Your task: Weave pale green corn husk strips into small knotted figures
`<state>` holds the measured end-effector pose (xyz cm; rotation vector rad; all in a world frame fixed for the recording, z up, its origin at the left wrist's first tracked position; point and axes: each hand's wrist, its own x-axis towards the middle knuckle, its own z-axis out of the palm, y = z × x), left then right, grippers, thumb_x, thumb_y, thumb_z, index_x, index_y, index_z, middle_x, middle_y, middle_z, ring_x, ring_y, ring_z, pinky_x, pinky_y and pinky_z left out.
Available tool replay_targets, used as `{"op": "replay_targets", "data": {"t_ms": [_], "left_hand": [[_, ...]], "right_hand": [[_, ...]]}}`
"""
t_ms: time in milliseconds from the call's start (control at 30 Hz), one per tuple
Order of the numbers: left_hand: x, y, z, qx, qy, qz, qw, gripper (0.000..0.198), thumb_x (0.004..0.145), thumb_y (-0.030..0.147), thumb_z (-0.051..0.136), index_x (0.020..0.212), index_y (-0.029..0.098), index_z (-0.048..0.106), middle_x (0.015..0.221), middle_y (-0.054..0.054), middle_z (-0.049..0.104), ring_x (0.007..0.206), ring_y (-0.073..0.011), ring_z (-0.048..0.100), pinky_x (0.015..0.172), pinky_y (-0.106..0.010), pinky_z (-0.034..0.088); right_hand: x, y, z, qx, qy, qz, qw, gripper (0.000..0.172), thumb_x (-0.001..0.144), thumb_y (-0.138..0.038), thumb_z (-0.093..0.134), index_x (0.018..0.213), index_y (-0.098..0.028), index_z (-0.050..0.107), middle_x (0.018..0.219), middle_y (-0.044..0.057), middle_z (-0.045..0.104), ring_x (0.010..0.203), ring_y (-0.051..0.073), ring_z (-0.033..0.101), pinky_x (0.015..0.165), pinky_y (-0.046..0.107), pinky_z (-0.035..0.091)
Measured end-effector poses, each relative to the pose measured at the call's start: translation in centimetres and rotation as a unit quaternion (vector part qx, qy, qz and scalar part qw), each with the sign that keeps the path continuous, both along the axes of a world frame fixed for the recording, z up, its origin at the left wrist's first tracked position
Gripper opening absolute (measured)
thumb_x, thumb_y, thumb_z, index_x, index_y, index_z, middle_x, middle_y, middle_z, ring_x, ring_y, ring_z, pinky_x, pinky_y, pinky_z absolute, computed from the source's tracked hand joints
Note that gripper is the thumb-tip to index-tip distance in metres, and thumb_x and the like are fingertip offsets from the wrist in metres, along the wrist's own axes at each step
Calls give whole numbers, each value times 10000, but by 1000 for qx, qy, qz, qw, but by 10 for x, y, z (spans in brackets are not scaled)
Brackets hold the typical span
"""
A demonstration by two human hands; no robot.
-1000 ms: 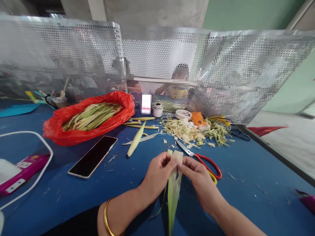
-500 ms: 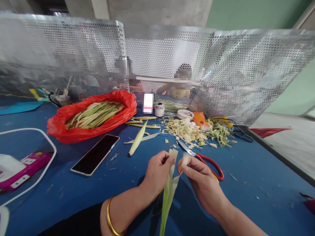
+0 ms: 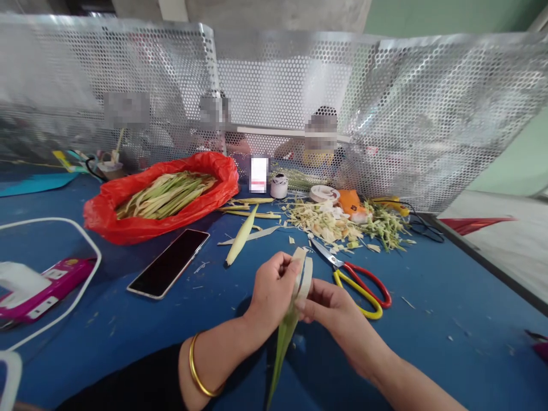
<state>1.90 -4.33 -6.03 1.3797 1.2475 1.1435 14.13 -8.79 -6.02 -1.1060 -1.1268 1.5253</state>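
Observation:
My left hand [image 3: 270, 292] is closed, pinching the pale top end of a long green husk leaf [image 3: 286, 332] between thumb and fingers. The leaf hangs down below both hands, narrowing to a dark tip. A pale strip of it [image 3: 307, 275] curls over in a loop to my right hand [image 3: 333, 308], whose thumb and fingers are closed on it. Scissors [image 3: 363, 285] with one red and one yellow handle lie just beyond my right hand. A pale, pointed, wrapped husk piece [image 3: 242, 237] lies farther off to the left.
A red plastic bag [image 3: 98, 217] holds many leaves, with a phone [image 3: 169, 264] before it. A pile of scraps [image 3: 323, 222], a tape roll [image 3: 324, 193] and a small jar [image 3: 279, 186] stand behind. A purple power strip [image 3: 55, 288] lies left. Perforated metal screen [image 3: 274, 80] closes the back.
My right hand has moved down and left, bending the pale strip into a loop against the leaf. More of the scissors' yellow handle shows. The view has shifted slightly.

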Motion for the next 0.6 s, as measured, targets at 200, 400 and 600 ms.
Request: {"op": "replay_targets", "data": {"t_ms": [200,400,600], "left_hand": [[4,-1,-6,-65,-53,-76,994,321,757,485,617,654,188,553,566,29,537,533,-125,471,519,-237,376],[3,-2,-8,-53,-16,-66,996,353,790,491,574,612,189,526,518,51,472,496,-106,401,494,-229,309],[0,2,-10,-26,-2,-38,999,364,810,505,548,629,191,510,540,48,456,517,-108,382,502,-231,290]], "right_hand": [[0,3,-2,34,-26,-88,995,280,668,-426,785,683,-170,673,608,-11,602,574,132,510,559,258,416],[6,1,-3,88,-95,-134,982,229,729,-408,736,711,-189,671,629,10,624,617,174,556,604,303,461],[7,-8,-4,202,-202,-148,947,141,848,-336,635,783,-212,652,694,28,634,672,190,568,639,309,449]]}}
